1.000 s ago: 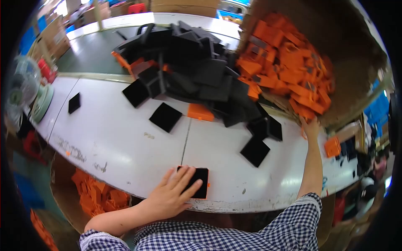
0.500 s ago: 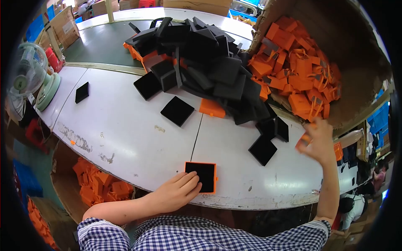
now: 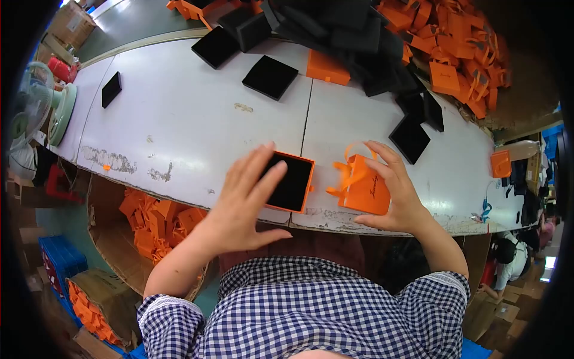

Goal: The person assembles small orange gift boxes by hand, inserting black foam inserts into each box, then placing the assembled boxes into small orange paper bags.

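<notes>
An orange drawer-style box with a black insert [image 3: 291,185] lies near the table's front edge, its small pull tab facing right. My left hand [image 3: 245,194] is open over the box's left side, fingers spread and thumb held apart. To the right of the box lies a small orange gift bag [image 3: 369,190] with ribbon handles and dark lettering. My right hand [image 3: 397,194] is open around the bag's right side, fingers at its top corner and thumb by its lower edge.
Black pads [image 3: 341,27] are heaped at the back, with loose ones [image 3: 270,78] in front. A carton of orange bags [image 3: 454,54] stands back right; another carton [image 3: 113,224] sits below the table at left. A fan [image 3: 36,107] is far left. A person [image 3: 511,257] is at right.
My right hand has brought the orange bag from the right side to beside the box. My left hand has lifted from the black insert and opened. The view has tilted down.
</notes>
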The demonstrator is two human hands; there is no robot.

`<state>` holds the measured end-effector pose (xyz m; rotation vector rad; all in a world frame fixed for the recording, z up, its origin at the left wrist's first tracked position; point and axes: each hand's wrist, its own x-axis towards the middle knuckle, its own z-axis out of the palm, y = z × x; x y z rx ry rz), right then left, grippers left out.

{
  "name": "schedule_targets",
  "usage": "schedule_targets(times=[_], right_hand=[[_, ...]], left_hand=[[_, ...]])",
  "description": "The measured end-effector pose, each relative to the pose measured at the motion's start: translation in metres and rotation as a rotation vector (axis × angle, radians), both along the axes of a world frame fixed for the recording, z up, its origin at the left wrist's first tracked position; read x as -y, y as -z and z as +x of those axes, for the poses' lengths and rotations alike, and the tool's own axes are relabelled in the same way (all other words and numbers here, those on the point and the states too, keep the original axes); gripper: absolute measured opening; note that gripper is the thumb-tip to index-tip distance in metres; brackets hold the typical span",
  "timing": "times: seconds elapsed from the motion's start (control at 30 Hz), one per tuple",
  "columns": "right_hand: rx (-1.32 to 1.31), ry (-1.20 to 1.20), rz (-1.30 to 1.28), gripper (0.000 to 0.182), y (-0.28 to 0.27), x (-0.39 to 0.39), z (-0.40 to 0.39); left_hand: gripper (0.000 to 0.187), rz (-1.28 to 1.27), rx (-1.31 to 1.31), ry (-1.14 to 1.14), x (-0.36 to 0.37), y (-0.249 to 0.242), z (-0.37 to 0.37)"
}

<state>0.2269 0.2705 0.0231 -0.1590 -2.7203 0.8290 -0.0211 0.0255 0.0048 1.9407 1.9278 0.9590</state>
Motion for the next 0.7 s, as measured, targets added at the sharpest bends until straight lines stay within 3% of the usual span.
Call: schedule_targets(times=[0.1, 0.23, 0.3, 0.43, 0.5, 0.6, 0.67, 0.7], right_hand=[[0.099, -0.026, 0.145, 0.084, 0.001, 0.002, 0.019], [0.095, 0.053, 0.128, 0.077, -0.006, 0.003, 0.018], [0.034, 0.11, -0.026, 0.065, -0.012, -0.002, 0.007], [0.043, 0.106, -0.001, 0.046, -0.012, -0.004, -0.042], [0.203, 0.06, 0.197, 0.034, -0.006, -0.004, -0.062], [0.355, 0.083, 0.318, 0.029, 0.008, 0.0, -0.076], [0.284, 0.12, 0.163, 0.023, 0.011, 0.003, -0.077], [0.231, 0.186, 0.012, 0.017, 0.011, 0.005, -0.075]], left_hand=[[0.095, -0.108, -0.01, 0.017, -0.011, 0.001, -0.02], [0.084, -0.118, 0.014, 0.049, -0.014, 0.015, -0.027], [0.075, -0.086, 0.123, 0.02, -0.008, 0.016, -0.03], [0.081, -0.171, 0.04, 0.069, 0.007, 0.0, -0.048], [0.086, -0.294, -0.292, -0.109, 0.021, -0.028, -0.051], [0.091, -0.405, -0.252, -0.216, 0.025, -0.048, -0.023], [0.098, -0.409, -0.266, -0.276, 0.019, -0.031, 0.005], [0.081, -0.293, -0.22, -0.283, 0.015, -0.013, 0.012]])
